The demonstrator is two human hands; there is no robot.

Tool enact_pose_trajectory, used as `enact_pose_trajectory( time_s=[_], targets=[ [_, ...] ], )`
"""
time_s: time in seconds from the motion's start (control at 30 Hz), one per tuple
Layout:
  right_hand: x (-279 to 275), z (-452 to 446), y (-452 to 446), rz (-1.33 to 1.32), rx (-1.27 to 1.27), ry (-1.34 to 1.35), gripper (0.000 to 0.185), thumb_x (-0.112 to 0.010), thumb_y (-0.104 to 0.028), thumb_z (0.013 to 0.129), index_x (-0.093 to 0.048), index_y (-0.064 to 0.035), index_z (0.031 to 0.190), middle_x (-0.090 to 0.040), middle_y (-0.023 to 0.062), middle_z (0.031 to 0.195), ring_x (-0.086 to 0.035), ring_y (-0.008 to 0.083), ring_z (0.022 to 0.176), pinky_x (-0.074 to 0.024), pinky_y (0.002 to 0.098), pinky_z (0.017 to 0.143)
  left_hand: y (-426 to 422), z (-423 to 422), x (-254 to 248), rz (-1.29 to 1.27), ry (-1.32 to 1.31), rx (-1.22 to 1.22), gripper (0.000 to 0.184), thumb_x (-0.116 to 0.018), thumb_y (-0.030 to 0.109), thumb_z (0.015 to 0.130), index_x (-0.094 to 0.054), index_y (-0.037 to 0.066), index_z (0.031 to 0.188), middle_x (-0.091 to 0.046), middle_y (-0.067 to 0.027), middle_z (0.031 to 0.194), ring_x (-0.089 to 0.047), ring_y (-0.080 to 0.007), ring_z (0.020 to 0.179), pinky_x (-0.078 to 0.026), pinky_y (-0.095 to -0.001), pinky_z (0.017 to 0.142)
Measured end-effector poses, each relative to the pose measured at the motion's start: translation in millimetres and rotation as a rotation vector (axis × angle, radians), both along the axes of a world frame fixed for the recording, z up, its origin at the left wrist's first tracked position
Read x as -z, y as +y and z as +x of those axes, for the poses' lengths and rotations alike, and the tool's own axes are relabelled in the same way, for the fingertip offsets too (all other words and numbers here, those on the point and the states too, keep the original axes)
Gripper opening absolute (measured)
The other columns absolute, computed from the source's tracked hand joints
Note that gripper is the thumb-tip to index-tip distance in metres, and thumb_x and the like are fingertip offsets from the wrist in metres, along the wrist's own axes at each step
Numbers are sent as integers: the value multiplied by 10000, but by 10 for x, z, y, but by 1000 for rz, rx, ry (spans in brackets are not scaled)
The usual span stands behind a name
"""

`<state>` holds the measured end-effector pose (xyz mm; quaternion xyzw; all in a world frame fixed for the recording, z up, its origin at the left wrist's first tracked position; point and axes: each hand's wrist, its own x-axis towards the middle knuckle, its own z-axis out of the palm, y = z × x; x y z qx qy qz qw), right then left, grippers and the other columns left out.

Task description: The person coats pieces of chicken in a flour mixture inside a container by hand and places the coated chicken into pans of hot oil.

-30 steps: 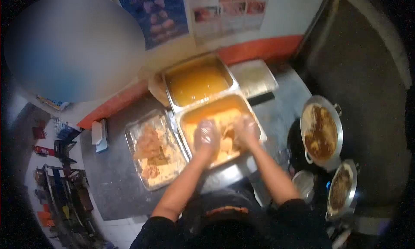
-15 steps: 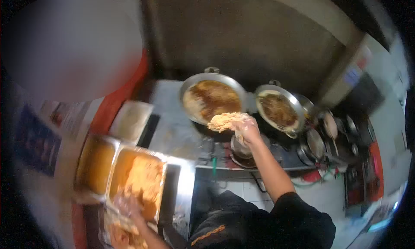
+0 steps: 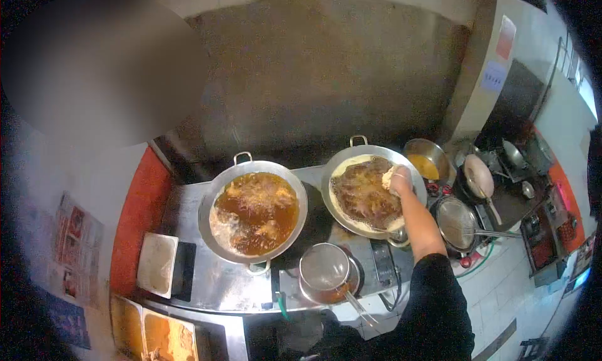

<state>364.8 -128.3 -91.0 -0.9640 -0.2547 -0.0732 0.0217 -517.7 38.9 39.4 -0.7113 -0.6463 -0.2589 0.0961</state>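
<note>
My right hand is closed around a pale, flour-coated piece of chicken, low over the right side of a wok of dark bubbling oil. Most of the piece is hidden by my fingers. To the left, another wok holds browned pieces frying in oil with foam at one side. At the bottom edge, only a bit of what looks like my left hand shows by a metal tray of orange coating; its fingers are cut off.
A mesh strainer rests on a pot between the woks at the front. Further right stand a pot with yellow liquid, a second strainer and a pan. A small metal tray lies at left.
My right hand has carried the coated piece rightward, from in front of the left wok to over the right one. The view has shifted, leaving my left hand mostly out of frame.
</note>
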Motion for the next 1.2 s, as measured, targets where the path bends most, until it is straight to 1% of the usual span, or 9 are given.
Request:
enact_pose_trajectory(
  time_s=[0.3, 0.4, 0.5, 0.7, 0.77, 0.93, 1.0, 1.13, 1.2],
  targets=[
    [1649, 1759, 44, 664, 152, 171, 143, -562, -139, 813, -645, -25, 842, -659, 197, 864, -633, 346, 775, -495, 443, 638, 70, 1458, -514, -123, 156, -47, 232, -615, 254, 883, -713, 43, 892, -674, -75, 740, -583, -192, 635, -469, -267, 577],
    [1543, 1806, -50, 173, -11, -217, 149, -529, -121, 819, -654, -39, 813, -658, 169, 801, -635, 327, 739, -497, 426, 612, 38, 2527, -874, -442, -114, 257, 218, -561, 175, 881, -698, 9, 916, -687, -97, 799, -597, -151, 673, -485, -273, 585],
    [270, 1154, -343, 243, -62, -9, 244, -493, -213, 831, -670, -56, 892, -659, 181, 900, -634, 328, 841, -498, 438, 709, 212, 3008, -365, -596, -1063, 488, 277, -678, 58, 752, -590, -34, 998, -605, -149, 875, -607, -248, 714, -538, -377, 648],
    [-883, -89, -1598, 1020, -253, 335, 279, -550, -136, 852, -655, -14, 1079, -620, 167, 1119, -603, 258, 977, -456, 342, 874, 122, 4698, -21, 40, 112, 1174, 263, -654, 111, 745, -692, 70, 1002, -662, -136, 875, -628, -286, 818, -499, -361, 720],
    [-1117, -613, -2083, 562, -444, -227, 218, -593, -168, 842, -674, -28, 987, -655, 153, 1031, -613, 297, 930, -471, 363, 838, -67, 5282, 128, -520, -371, 1106, 179, -648, 166, 728, -689, 92, 886, -668, -124, 897, -613, -311, 884, -469, -430, 824],
    [-817, -1537, -2816, 285, -24, 213, 205, -575, -179, 862, -664, -77, 1017, -657, 110, 1028, -627, 290, 887, -506, 398, 763, -91, 6556, 877, -149, 397, 1499, 197, -636, 136, 708, -679, 61, 885, -641, -174, 956, -598, -350, 935, -489, -428, 814],
    [-388, -1920, -3117, 315, -34, 239, 206, -582, -174, 858, -663, -89, 1027, -653, 102, 1030, -624, 285, 894, -511, 394, 762, -143, 6943, 1266, -292, 445, 1388, 159, -624, 154, 737, -690, 67, 853, -648, -166, 949, -594, -348, 987, -486, -434, 837],
    [8, -2692, -3401, 1502, 284, 433, 224, -614, -143, 836, -664, -45, 1031, -663, 65, 931, -623, 189, 828, -513, 324, 756, -334, 7079, 1110, -555, 357, 1269, 204, -606, 166, 775, -700, 82, 935, -651, -148, 980, -585, -329, 1066, -487, -422, 868],
    [-217, -2787, -3375, 1002, 377, 594, 250, -637, -155, 824, -660, -29, 1039, -659, 66, 951, -616, 157, 831, -503, 291, 728, -350, 7225, 1114, -632, 428, 1278, 240, -605, 172, 778, -690, 86, 985, -647, -149, 1013, -580, -324, 1077, -483, -410, 879]
  ],
)
